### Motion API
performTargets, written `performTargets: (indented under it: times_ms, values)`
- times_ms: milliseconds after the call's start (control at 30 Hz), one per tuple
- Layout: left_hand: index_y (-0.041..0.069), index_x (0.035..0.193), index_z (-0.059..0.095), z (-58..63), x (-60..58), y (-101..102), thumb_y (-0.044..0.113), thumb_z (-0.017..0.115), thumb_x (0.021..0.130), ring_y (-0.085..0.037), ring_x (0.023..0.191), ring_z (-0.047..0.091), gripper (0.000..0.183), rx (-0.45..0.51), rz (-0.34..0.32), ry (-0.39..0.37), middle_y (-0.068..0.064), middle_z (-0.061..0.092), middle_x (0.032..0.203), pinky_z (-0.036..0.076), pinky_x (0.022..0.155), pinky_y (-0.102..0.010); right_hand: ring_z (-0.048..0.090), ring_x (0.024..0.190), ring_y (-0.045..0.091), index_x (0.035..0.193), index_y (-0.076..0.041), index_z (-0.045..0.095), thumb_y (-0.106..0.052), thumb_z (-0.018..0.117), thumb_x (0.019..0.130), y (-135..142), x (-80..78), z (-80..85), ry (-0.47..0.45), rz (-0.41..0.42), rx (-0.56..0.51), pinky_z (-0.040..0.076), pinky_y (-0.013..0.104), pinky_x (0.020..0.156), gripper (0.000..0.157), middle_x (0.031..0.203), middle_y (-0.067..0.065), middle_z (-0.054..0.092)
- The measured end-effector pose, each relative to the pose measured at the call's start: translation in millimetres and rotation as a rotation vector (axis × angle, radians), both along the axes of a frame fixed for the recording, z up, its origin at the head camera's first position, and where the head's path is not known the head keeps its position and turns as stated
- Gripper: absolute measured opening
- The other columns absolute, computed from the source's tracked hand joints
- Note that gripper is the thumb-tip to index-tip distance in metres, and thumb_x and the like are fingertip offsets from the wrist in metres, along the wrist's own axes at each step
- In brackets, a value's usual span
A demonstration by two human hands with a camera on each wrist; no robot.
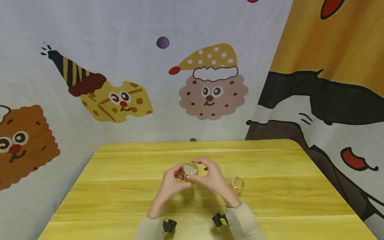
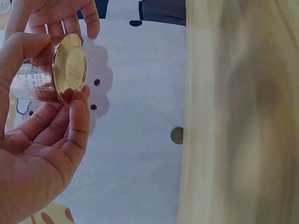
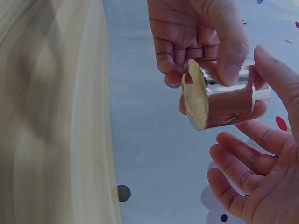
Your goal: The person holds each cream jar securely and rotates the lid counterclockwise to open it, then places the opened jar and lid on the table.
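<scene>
A shiny gold cream jar (image 1: 190, 169) is held up over the table between both hands. My left hand (image 1: 171, 183) grips its lower body, thumb on the side and fingertips around the base edge. Stamped characters show on the gold base in the left wrist view, and printed text runs along the jar's side (image 2: 39, 79). The right hand (image 1: 211, 176) holds the lid end, thumb on one side and forefinger on the other; its remaining fingers are bent below, off the jar, in the right wrist view. A second gold jar (image 1: 237, 185) stands upright to the right of that hand.
The wooden table (image 1: 126, 190) stretches out under both arms, its far edge close to a curtain (image 1: 135, 53) printed with cartoon food. Each wrist carries a small black camera (image 1: 169, 226) over the table's near part.
</scene>
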State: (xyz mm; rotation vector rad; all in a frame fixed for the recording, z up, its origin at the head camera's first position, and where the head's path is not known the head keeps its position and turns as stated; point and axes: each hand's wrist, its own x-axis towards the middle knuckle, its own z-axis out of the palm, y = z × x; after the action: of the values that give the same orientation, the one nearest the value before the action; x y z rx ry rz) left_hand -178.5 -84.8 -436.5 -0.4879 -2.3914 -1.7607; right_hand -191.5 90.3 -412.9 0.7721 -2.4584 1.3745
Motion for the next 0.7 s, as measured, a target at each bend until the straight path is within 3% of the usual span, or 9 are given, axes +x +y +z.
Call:
performTargets:
  times_ms: [267, 400, 533, 700]
  values:
    - [0.001, 0.104, 0.065, 8.2, -2.3, 12.9, -0.003, 0.077, 0.065, -0.014, 0.072, 0.053, 0.041, 0.028, -0.017, 0.095, -0.002, 0.060, 0.083, 0.052, 0.065, -0.027, 0.059, 0.097, 0.019, 0.110, -0.007, 0.063, -0.020, 0.085, 0.067, 5.7, 3.4, 11.2, 0.038, -0.044, -0.022, 0.048, 0.033, 0.074, 0.050, 0.108, 0.003, 0.064]
    - [-0.004, 0.103, 0.064, 25.2, 4.3, 18.6, -0.007, 0.075, 0.064, -0.015, 0.071, 0.053, 0.040, 0.040, -0.028, 0.095, -0.003, 0.060, 0.082, 0.051, 0.064, -0.026, 0.059, 0.096, 0.019, 0.108, -0.006, 0.062, -0.020, 0.085, 0.066, 8.5, 3.2, 12.1, 0.046, -0.062, -0.040, 0.049, 0.038, 0.074, 0.050, 0.106, 0.002, 0.064]
    - [-0.010, 0.101, 0.063, 45.0, 14.0, 23.4, -0.011, 0.073, 0.065, -0.026, 0.070, 0.053, 0.038, 0.046, -0.043, 0.090, -0.007, 0.059, 0.079, 0.051, 0.063, -0.027, 0.059, 0.097, 0.020, 0.106, -0.007, 0.063, -0.020, 0.085, 0.066, 11.7, 4.0, 13.6, 0.050, -0.067, -0.056, 0.049, 0.042, 0.074, 0.048, 0.106, 0.003, 0.065]
    - [-0.009, 0.101, 0.063, 46.3, 13.8, 26.3, -0.010, 0.073, 0.065, -0.034, 0.070, 0.054, 0.037, 0.042, -0.059, 0.107, -0.009, 0.059, 0.078, 0.051, 0.063, -0.028, 0.058, 0.100, 0.021, 0.103, -0.008, 0.064, -0.019, 0.085, 0.067, 16.0, 3.6, 15.4, 0.053, -0.059, -0.067, 0.049, 0.042, 0.075, 0.043, 0.109, 0.005, 0.064]
